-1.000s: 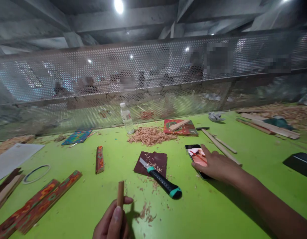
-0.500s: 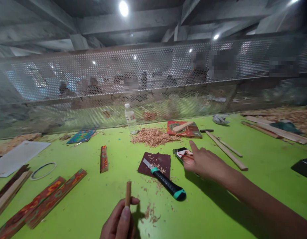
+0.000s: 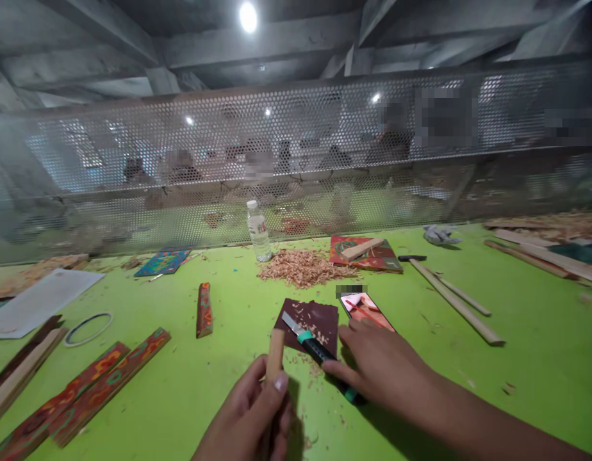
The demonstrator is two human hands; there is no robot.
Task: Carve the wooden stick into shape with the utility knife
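Utility knife (image 3: 316,349) slanted over a dark sheet (image 3: 330,317) on the green table (image 3: 180,397), blade far-left, butt near-right. The nearer right hand (image 3: 380,358) had its fingers parted, thumb over the handle, contact unclear; the left hand (image 3: 252,410) pinched a wooden stick (image 3: 275,355) left of the blade.

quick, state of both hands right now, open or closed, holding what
Left hand: closed, holding a small wooden stick.
Right hand: over the utility knife; whether it grips the handle cannot be told.
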